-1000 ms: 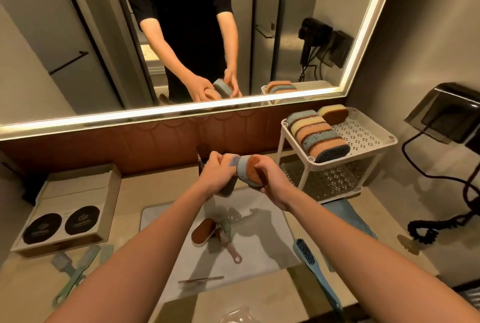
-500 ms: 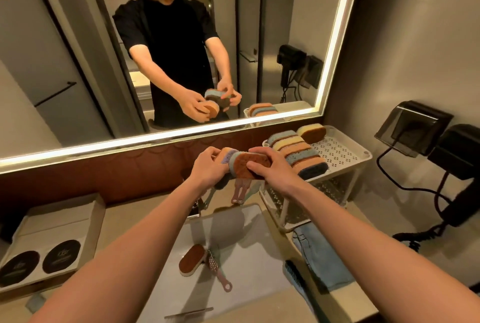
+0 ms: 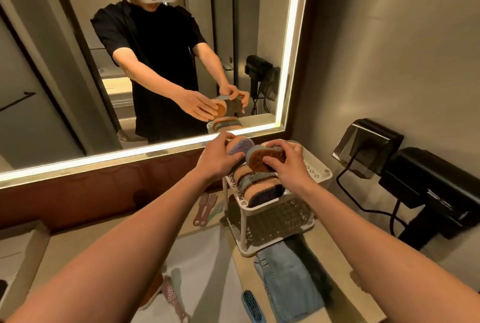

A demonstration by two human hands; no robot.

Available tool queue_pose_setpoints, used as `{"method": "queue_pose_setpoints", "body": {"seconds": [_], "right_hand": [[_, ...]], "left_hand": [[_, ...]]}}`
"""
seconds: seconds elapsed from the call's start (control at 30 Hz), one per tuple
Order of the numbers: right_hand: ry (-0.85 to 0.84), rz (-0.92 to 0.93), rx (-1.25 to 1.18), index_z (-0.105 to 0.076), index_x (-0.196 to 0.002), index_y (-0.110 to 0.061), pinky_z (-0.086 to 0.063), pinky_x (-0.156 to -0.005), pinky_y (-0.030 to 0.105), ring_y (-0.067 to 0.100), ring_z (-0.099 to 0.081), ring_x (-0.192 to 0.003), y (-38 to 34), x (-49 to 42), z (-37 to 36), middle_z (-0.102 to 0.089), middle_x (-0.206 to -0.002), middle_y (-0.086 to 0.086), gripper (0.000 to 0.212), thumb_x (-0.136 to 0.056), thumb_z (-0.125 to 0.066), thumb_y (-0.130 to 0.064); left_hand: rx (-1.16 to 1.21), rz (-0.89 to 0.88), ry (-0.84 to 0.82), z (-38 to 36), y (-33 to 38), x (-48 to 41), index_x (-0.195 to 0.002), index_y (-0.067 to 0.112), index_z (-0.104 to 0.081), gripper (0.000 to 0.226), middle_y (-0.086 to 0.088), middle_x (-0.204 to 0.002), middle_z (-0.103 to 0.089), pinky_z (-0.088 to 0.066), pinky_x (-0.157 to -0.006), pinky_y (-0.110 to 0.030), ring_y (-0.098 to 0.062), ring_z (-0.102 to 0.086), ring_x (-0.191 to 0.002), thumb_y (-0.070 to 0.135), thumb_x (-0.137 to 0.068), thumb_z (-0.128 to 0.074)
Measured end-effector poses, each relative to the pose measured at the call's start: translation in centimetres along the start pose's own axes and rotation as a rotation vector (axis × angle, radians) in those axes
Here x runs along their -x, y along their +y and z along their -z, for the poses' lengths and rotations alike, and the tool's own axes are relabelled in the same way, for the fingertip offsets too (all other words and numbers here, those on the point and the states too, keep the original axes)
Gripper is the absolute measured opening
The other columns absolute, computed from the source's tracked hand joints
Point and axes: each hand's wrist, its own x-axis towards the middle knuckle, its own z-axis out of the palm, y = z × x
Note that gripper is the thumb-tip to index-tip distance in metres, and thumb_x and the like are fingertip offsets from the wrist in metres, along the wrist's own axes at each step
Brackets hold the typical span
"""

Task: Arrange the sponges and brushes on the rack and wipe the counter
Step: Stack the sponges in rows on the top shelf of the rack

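Note:
Above the white rack's (image 3: 320, 176) top shelf, my left hand (image 3: 217, 158) grips a purple sponge (image 3: 240, 147). My right hand (image 3: 284, 164) grips a brown-faced, blue-edged sponge (image 3: 262, 159) right beside it. Under both hands a row of several sponges (image 3: 259, 187) stands on edge on the shelf. On the counter, two pink brushes (image 3: 204, 208) lie left of the rack. A blue brush (image 3: 252, 304) and a pink brush (image 3: 174, 299) lie near the bottom edge.
A folded blue cloth (image 3: 288, 276) lies on the counter in front of the rack. A white mat (image 3: 207, 265) covers the counter's middle. A black wall dryer (image 3: 436, 193) with cord hangs at right. The lit mirror (image 3: 155, 63) runs behind the counter.
Both hands have carried the two sponges up and right from above the mat to over the rack's top shelf. The view has swung right and up.

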Motion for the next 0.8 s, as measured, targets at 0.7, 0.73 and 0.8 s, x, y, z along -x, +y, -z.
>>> {"method": "queue_pose_setpoints", "body": {"seconds": [0.7, 0.73, 0.8], "right_hand": [[0.355, 0.031, 0.129, -0.055, -0.104, -0.034, -0.043, -0.092, 0.021, 0.013, -0.038, -0.120, 9.7, -5.3, 3.6, -0.023, -0.122, -0.016, 0.026, -0.094, -0.064, -0.012], [0.346, 0.027, 0.127, -0.054, -0.102, -0.035, -0.042, -0.092, 0.021, 0.013, -0.038, -0.120, 9.9, -5.4, 3.6, -0.023, -0.123, -0.015, 0.027, -0.094, -0.064, -0.011], [0.317, 0.005, 0.117, -0.054, -0.102, -0.033, -0.040, -0.089, 0.017, 0.013, -0.038, -0.121, 10.4, -5.3, 3.8, -0.025, -0.126, -0.012, 0.026, -0.095, -0.064, -0.011]], "left_hand": [[-0.053, -0.044, -0.051, -13.4, 3.7, -10.2, -0.127, 0.019, -0.057, 0.044, -0.004, -0.122, -0.052, -0.045, -0.099, -0.039, -0.020, -0.049, -0.110, 0.025, -0.085, -0.069], [-0.052, -0.045, -0.062, -13.7, 3.4, -10.4, -0.126, 0.019, -0.058, 0.044, -0.004, -0.121, -0.051, -0.046, -0.099, -0.039, -0.020, -0.049, -0.111, 0.025, -0.084, -0.069], [-0.045, -0.039, -0.068, -14.4, 3.2, -10.5, -0.125, 0.019, -0.060, 0.043, -0.003, -0.120, -0.051, -0.046, -0.100, -0.039, -0.019, -0.049, -0.111, 0.025, -0.084, -0.069]]}}
